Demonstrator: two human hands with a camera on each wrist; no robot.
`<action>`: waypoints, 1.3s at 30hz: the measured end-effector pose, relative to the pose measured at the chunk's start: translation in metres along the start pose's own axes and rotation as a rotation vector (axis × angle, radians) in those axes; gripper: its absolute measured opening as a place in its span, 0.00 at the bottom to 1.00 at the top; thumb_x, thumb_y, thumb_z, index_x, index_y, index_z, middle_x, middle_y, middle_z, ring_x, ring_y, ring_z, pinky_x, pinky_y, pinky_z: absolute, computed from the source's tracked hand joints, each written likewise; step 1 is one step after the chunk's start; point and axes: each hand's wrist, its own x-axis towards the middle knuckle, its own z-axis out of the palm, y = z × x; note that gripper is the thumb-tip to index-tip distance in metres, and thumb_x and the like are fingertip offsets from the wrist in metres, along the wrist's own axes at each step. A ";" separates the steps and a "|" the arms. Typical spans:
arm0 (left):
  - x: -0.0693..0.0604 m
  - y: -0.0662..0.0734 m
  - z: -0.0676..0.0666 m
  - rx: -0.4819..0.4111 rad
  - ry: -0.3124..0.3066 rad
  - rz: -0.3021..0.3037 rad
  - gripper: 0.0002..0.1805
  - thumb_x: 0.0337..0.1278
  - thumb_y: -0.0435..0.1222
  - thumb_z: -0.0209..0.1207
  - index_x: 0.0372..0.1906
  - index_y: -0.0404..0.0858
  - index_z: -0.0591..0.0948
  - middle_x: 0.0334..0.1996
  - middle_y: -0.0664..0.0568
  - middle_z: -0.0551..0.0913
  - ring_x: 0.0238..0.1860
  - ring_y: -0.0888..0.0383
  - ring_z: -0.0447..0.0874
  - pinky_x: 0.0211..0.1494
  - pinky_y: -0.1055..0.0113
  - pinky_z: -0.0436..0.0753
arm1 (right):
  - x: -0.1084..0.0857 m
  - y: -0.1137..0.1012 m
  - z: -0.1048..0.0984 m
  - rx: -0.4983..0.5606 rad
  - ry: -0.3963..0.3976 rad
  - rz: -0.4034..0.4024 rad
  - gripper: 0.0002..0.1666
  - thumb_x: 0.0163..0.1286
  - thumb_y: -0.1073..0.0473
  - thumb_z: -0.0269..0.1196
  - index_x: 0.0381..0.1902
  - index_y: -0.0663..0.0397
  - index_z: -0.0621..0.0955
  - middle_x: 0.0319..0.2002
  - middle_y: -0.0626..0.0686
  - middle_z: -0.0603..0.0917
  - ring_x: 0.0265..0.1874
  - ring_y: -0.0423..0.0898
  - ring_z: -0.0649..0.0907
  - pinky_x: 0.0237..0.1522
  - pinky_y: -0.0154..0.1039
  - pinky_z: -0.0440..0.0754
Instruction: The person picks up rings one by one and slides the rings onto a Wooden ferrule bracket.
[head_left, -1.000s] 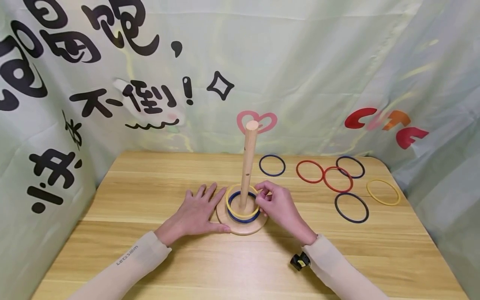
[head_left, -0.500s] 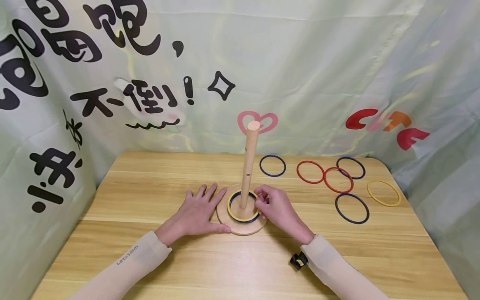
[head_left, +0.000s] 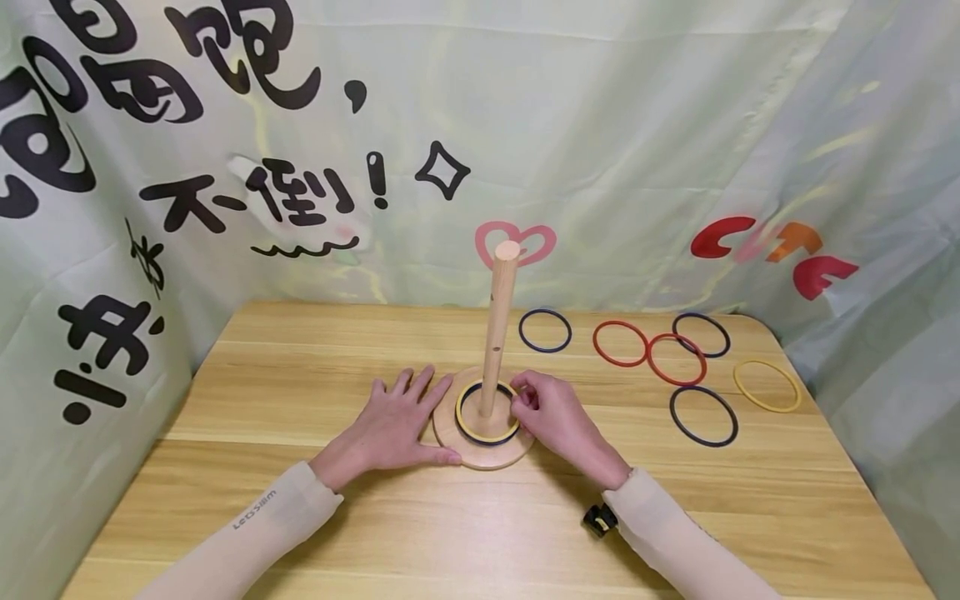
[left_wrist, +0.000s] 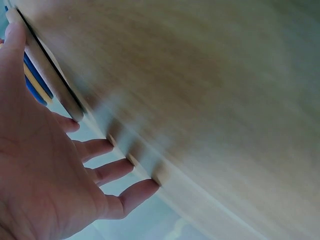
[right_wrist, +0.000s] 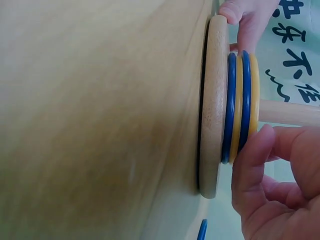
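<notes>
A round wooden base [head_left: 487, 459] with an upright wooden peg [head_left: 500, 317] stands mid-table in the head view. Blue and yellow rings lie alternately stacked round the peg, with a yellow ring [right_wrist: 255, 85] on top in the right wrist view. Fingers spread, my left hand [head_left: 393, 425] rests flat beside the base; its thumb and index finger touch the base's edge. On the other side, my right hand [head_left: 558, 421] pinches the top yellow ring at its right edge between thumb and index finger. That part of the ring is hidden by the fingers.
Loose rings lie on the table [head_left: 360, 533] behind and to the right: several blue ones, among them a blue ring [head_left: 545, 352], two red, one red ring [head_left: 620, 365] among them, and one yellow ring [head_left: 767, 409]. A printed curtain [head_left: 600, 125] encloses the table's back and sides.
The yellow ring, raised and tilted one second ago, has come down flat onto the stack with my right hand. My left hand has stayed in place.
</notes>
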 end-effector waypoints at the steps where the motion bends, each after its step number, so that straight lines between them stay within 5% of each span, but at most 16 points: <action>1: 0.000 0.000 0.000 -0.001 -0.002 -0.002 0.68 0.54 0.83 0.56 0.88 0.41 0.61 0.82 0.33 0.62 0.77 0.26 0.64 0.60 0.24 0.70 | 0.000 0.001 0.000 0.006 0.003 0.001 0.15 0.71 0.72 0.62 0.53 0.66 0.85 0.25 0.46 0.82 0.19 0.41 0.81 0.22 0.35 0.76; 8: 0.001 -0.002 0.000 0.011 -0.005 -0.005 0.68 0.54 0.84 0.55 0.89 0.42 0.60 0.83 0.33 0.62 0.77 0.26 0.65 0.61 0.23 0.69 | -0.008 0.006 -0.007 -0.016 0.106 -0.012 0.12 0.72 0.71 0.66 0.51 0.63 0.87 0.37 0.51 0.82 0.34 0.44 0.82 0.36 0.37 0.82; 16: 0.001 -0.003 -0.001 0.027 -0.003 -0.005 0.69 0.54 0.84 0.55 0.89 0.42 0.60 0.83 0.33 0.62 0.77 0.26 0.65 0.60 0.23 0.70 | -0.027 0.015 -0.031 0.065 0.219 0.024 0.15 0.71 0.73 0.66 0.54 0.64 0.86 0.43 0.55 0.86 0.41 0.49 0.84 0.40 0.36 0.85; 28: 0.000 -0.004 -0.001 0.011 -0.018 -0.014 0.69 0.54 0.84 0.55 0.89 0.42 0.59 0.83 0.33 0.61 0.78 0.26 0.63 0.62 0.21 0.68 | -0.074 0.052 -0.084 -0.043 0.379 0.105 0.10 0.78 0.63 0.69 0.53 0.60 0.88 0.38 0.52 0.86 0.32 0.43 0.79 0.27 0.32 0.75; 39: 0.001 0.000 -0.001 0.005 -0.021 -0.007 0.68 0.54 0.84 0.56 0.89 0.43 0.59 0.84 0.33 0.60 0.78 0.25 0.62 0.63 0.21 0.67 | -0.109 0.090 -0.122 -0.077 0.442 0.215 0.11 0.77 0.61 0.71 0.52 0.62 0.87 0.38 0.46 0.85 0.28 0.39 0.77 0.25 0.33 0.72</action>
